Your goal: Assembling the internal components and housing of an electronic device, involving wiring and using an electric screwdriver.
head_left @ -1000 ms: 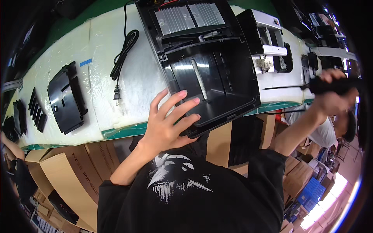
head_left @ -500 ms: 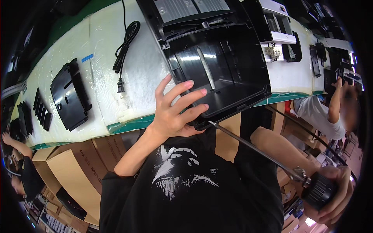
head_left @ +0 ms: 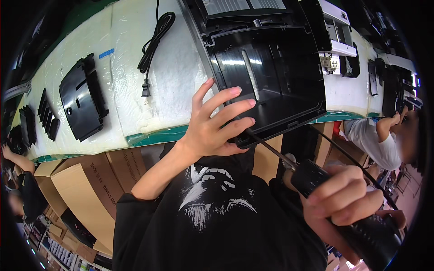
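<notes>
A large black plastic housing [head_left: 289, 77], open on top, lies at the table's near edge with its near part overhanging. My left hand [head_left: 212, 122] grips its near left corner, fingers spread over the rim and thumb below. My right hand [head_left: 343, 203] is wrapped around a black electric screwdriver [head_left: 309, 176] at the lower right. The long thin shaft runs up and left to the housing's near corner, beside my left fingertips. Its tip is hidden at that corner, so I cannot tell whether it sits on a screw.
A coiled black power cord [head_left: 156, 43] lies left of the housing. Farther left are a flat black plastic panel [head_left: 83, 99] and slotted black pieces [head_left: 49, 115]. A white metal frame [head_left: 337, 29] stands to the right. Cardboard boxes [head_left: 86, 185] are below the table edge; co-workers sit at both sides.
My right hand has brought the screwdriver up and left, nearer the housing, and its shaft now looks shorter. The view has shifted slightly; my left hand keeps its grip.
</notes>
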